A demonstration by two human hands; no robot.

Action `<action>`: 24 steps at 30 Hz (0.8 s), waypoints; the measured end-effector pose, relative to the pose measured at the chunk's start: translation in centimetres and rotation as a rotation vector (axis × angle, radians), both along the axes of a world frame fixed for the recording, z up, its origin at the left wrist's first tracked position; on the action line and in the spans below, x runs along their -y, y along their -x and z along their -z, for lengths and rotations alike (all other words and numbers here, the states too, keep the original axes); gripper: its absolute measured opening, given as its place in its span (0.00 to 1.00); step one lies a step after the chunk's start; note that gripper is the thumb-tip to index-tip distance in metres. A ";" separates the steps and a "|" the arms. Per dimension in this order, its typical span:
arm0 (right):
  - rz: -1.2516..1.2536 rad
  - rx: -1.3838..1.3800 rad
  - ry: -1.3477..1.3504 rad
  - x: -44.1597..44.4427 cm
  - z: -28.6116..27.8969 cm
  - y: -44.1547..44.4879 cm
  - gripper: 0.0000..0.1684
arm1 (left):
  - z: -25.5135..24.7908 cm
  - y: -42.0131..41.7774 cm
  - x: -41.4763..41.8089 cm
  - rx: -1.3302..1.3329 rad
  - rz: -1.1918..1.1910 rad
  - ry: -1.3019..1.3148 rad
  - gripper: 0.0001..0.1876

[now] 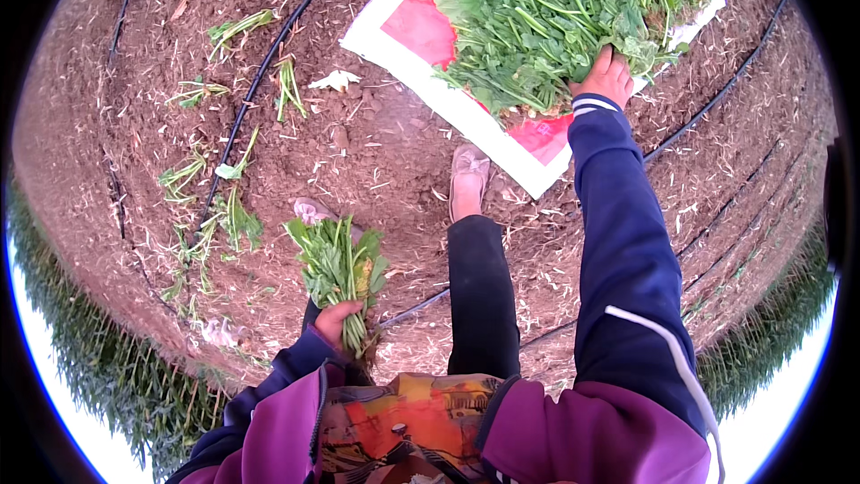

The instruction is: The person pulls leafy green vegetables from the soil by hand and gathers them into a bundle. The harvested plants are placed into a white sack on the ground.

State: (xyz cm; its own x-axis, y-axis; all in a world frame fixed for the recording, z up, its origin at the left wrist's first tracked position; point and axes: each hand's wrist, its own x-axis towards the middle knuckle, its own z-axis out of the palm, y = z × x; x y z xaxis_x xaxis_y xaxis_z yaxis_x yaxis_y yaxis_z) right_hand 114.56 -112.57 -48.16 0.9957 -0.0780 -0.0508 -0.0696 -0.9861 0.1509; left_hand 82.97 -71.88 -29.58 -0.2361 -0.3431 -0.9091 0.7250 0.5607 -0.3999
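My left hand [337, 324] is closed around the stems of a bunch of leafy greens [339, 262], held low in front of my body with the leaves pointing away from me. A few yellowed leaves show on its right side. My right arm reaches far forward. At its end my right hand [607, 78] touches the near edge of a big heap of leafy greens [537, 20], its fingertips partly hidden among the leaves. Whether those fingers grip any stems I cannot tell. Under the heap lies a red sheet with a white border [420, 23].
Black drip irrigation hoses [250, 91] run across the brown soil [376, 148]. Loose greens [232, 218] lie scattered at the left, near a pale crumpled scrap [334, 80]. My shoe [469, 165] stands close to the sheet's near corner. Tall green plants [127, 376] line the field's edges.
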 end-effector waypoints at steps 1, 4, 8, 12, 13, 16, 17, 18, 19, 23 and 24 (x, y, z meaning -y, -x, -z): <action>0.007 0.080 -0.019 0.1 0.9 -0.1 0.58 | 0.1 -0.1 0.1 0.003 -0.010 -0.003 0.16; 0.002 0.217 -0.061 -0.2 2.2 -1.0 0.57 | 1.3 0.9 0.1 -0.006 -0.030 -0.009 0.18; 0.028 0.091 -0.080 1.1 0.9 -2.7 0.35 | 0.9 0.6 -0.8 -0.029 0.002 -0.047 0.21; 0.004 -0.162 -0.118 3.6 -1.2 -5.2 0.37 | 1.3 0.1 -1.4 0.016 -0.030 -0.085 0.22; 0.001 -0.188 -0.115 4.0 -1.5 -5.7 0.37 | 1.2 -0.1 -1.3 0.023 -0.050 -0.091 0.22; 0.018 -0.232 -0.101 6.0 -2.3 -6.5 0.37 | 1.7 0.4 -1.6 0.017 -0.039 -0.039 0.22; 0.037 -0.222 -0.088 6.7 -2.7 -6.5 0.38 | 1.8 0.7 -1.6 0.021 -0.031 -0.021 0.22; 0.129 -0.254 -0.145 6.0 -4.3 -6.8 0.40 | 1.5 0.5 -1.4 0.002 -0.049 -0.013 0.23; 0.221 -0.283 -0.197 5.4 -6.1 -6.9 0.41 | 1.4 0.5 -1.4 0.007 -0.043 -0.008 0.23; 0.201 -0.299 -0.140 4.5 -8.6 -6.8 0.42 | 1.5 0.1 -1.2 0.003 -0.036 -0.058 0.23; 0.270 -0.426 -0.114 0.7 -10.9 -7.4 0.41 | 1.3 -0.1 -1.0 -0.012 -0.037 -0.094 0.23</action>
